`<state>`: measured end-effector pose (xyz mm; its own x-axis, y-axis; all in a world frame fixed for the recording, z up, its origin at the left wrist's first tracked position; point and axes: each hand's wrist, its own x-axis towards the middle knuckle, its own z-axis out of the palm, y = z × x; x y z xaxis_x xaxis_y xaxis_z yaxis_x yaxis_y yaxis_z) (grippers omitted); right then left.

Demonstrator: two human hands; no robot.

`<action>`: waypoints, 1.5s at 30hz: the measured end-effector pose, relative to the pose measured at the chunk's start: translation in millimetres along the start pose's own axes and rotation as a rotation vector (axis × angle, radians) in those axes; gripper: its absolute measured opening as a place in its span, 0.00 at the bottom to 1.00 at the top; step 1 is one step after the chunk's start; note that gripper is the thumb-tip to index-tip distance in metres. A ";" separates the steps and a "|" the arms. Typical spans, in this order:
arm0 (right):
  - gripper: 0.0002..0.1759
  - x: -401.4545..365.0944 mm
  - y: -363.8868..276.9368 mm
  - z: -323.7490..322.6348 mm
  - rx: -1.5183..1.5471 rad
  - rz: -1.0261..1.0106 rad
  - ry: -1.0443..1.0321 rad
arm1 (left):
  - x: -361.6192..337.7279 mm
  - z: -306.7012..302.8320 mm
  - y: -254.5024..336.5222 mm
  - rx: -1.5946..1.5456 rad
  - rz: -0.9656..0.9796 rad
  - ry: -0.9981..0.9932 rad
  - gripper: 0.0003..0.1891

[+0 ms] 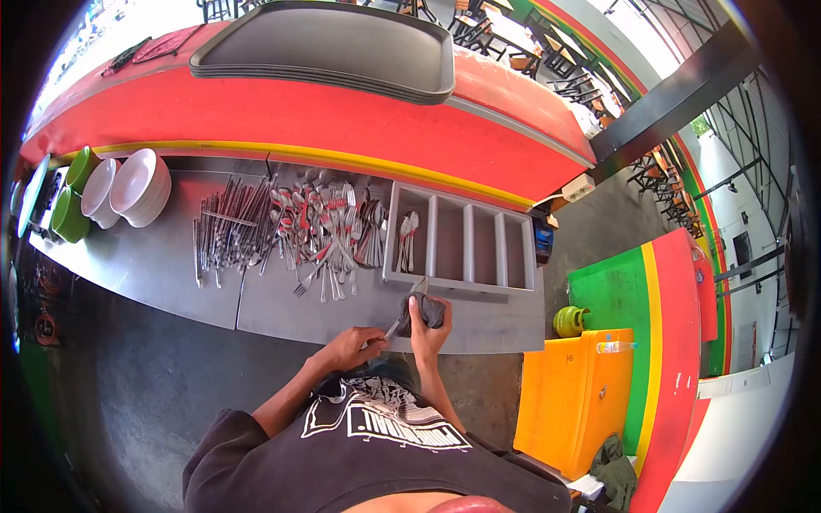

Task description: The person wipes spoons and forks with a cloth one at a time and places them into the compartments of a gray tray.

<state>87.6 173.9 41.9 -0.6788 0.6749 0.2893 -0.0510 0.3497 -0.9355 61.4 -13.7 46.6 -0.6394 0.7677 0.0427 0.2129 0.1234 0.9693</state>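
My left hand (355, 347) is closed around the lower end of a piece of metal cutlery (392, 329), close to my body. My right hand (428, 328) grips a dark grey cloth (434, 311) wrapped about the same piece, whose tip pokes out above the cloth. Whether it is a spoon or a knife I cannot tell. Just beyond, a grey divided cutlery tray (457, 283) has several spoons (407, 241) in its leftmost compartment. Left of the tray lies a loose heap of forks and spoons (329, 231), then a pile of thin dark utensils (229, 229).
White bowls (142, 190) and green bowls (70, 215) are stacked at the left end of the metal counter (299, 320). A red ledge (282, 128) behind carries stacked dark serving trays (333, 43). An orange cabinet (560, 402) stands at the right.
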 end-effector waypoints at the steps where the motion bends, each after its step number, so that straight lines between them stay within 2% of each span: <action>1: 0.16 1.6 0.7 -0.3 -0.009 -0.013 0.012 | -0.2 -0.4 -0.6 0.006 -0.002 -0.017 0.07; 2: 0.16 2.6 1.9 -0.7 -0.017 -0.027 0.025 | -0.4 -1.1 -1.4 0.013 -0.005 -0.035 0.07; 8: 0.16 11.3 22.5 -11.9 0.073 0.177 0.086 | -3.2 -1.2 -5.3 0.117 0.020 -0.100 0.09; 12: 0.14 23.9 12.4 -20.9 0.120 0.225 0.113 | -8.5 2.3 -11.2 0.175 0.020 -0.129 0.09; 18: 0.12 32.6 21.0 -23.8 0.230 0.321 0.179 | -11.4 17.5 -27.6 0.167 0.032 -0.037 0.09; 21: 0.12 32.8 21.0 -20.7 0.274 0.354 0.206 | -9.2 20.0 -28.1 0.203 0.027 0.094 0.10; 25: 0.12 28.5 20.7 -12.9 0.321 0.403 0.188 | -1.1 14.3 -19.4 -0.010 -0.202 0.147 0.11; 27: 0.13 24.8 22.4 -11.5 0.302 0.458 0.101 | 3.2 12.9 -18.9 -0.137 -0.288 0.176 0.12; 29: 0.14 20.3 32.0 -11.9 0.318 0.491 -0.028 | 9.5 18.3 -27.8 -0.274 -0.260 0.231 0.15; 33: 0.18 18.2 16.1 -14.9 0.448 0.536 -0.488 | 22.9 22.8 -25.6 -0.607 -0.261 0.193 0.18; 34: 0.20 15.3 11.6 -13.2 0.420 0.469 -0.533 | 26.4 23.6 -20.0 -0.704 -0.313 0.181 0.18; 36: 0.20 10.7 5.7 -11.9 0.490 0.603 -0.584 | 31.1 25.1 -6.1 -0.895 -0.421 0.154 0.18; 37: 0.20 9.5 1.9 -12.1 0.525 0.670 -0.610 | 32.9 24.7 -4.6 -0.907 -0.408 0.116 0.18; 42: 0.11 10.8 8.4 -23.3 0.572 0.740 -0.562 | 40.1 28.9 -26.4 -0.926 -0.314 -0.083 0.18; 45: 0.09 13.7 8.4 -31.2 0.580 0.746 -0.554 | 44.3 34.6 -26.7 -0.876 -0.286 -0.126 0.19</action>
<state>100.7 206.4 44.4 -0.9099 0.1531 -0.3855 0.2716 -0.4824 -0.8328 53.0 38.8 14.2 -0.4854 0.8503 -0.2033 -0.6070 -0.1605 0.7783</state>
